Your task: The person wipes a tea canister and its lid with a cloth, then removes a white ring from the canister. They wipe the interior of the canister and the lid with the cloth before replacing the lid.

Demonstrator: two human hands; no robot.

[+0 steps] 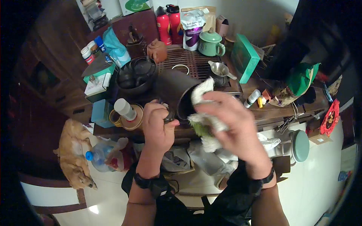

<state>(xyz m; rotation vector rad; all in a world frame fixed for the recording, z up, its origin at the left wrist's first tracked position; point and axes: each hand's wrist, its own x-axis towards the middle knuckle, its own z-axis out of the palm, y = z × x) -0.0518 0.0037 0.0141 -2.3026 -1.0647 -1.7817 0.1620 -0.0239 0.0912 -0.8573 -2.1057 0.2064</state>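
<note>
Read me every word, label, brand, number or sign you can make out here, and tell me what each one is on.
"Anti…", on the white and purple pouch; the rest is blurred.
"Disinfec…", below it on the same pouch; the ending is unclear.
Too small or blurred to read: markings on the green pot, white box and red ornament.

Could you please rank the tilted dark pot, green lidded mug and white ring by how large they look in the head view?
Largest to smallest:
1. Tilted dark pot
2. Green lidded mug
3. White ring
</note>
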